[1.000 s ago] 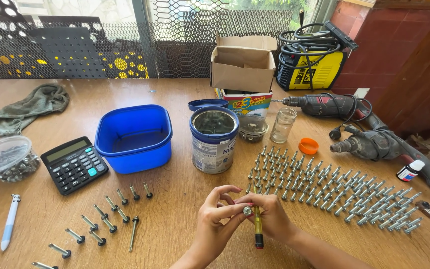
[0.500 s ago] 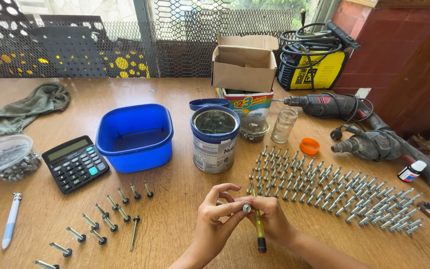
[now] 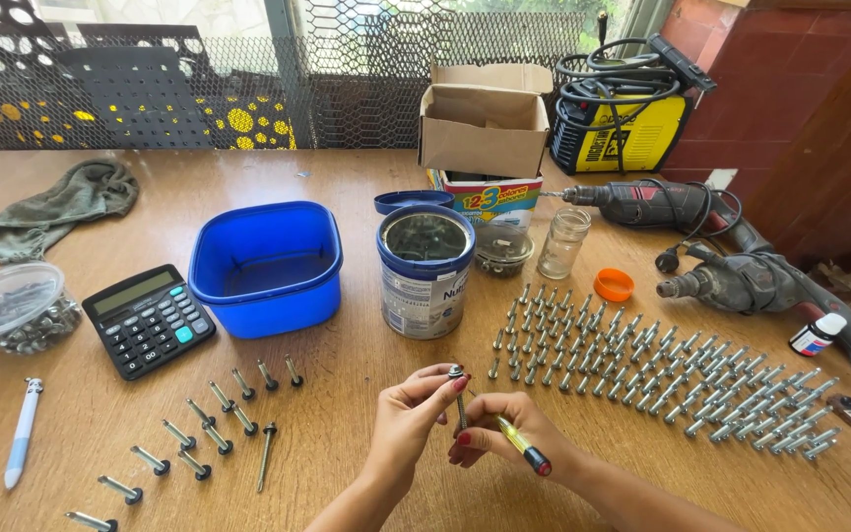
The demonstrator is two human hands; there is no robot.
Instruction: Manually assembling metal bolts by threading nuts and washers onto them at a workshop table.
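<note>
My left hand (image 3: 408,419) pinches a long screw with a washer head (image 3: 458,386) upright by its top, low in the middle of the wooden table (image 3: 347,167). My right hand (image 3: 509,433) touches the screw's shank and holds a small yellow-green pen-like tool with a dark red tip (image 3: 524,448). To the right lie several rows of matching screws (image 3: 662,369). To the left stand several dark-headed screws (image 3: 204,419) in loose rows.
A blue plastic tub (image 3: 266,266), an open tin can (image 3: 425,271), a calculator (image 3: 148,317), a clear bowl of small parts (image 3: 14,307), a white pen (image 3: 22,433), a glass jar (image 3: 563,241), an orange cap (image 3: 613,284), a cardboard box (image 3: 485,118), two power drills (image 3: 731,276), a green cloth (image 3: 56,202).
My hands have lifted the screw a little and it now stands more upright. The yellow-green tool has swung from pointing down to slanting toward the lower right.
</note>
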